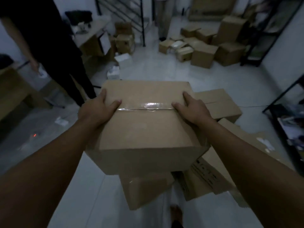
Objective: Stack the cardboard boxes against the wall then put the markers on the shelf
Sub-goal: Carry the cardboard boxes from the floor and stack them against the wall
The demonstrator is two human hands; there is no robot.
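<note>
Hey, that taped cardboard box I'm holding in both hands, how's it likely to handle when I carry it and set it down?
The taped cardboard box looks stiff: its faces are flat and its edges crisp. The left hand and right hand grip opposite sides, so it is probably bulky rather than very heavy, though weight cannot be seen. Its broad flat shape should sit steady; the glossy tape may be slippery.

Open floor (pixel 164 71) ahead; a person (pixel 54 51) left, boxes (pixel 205 50) right.
</note>
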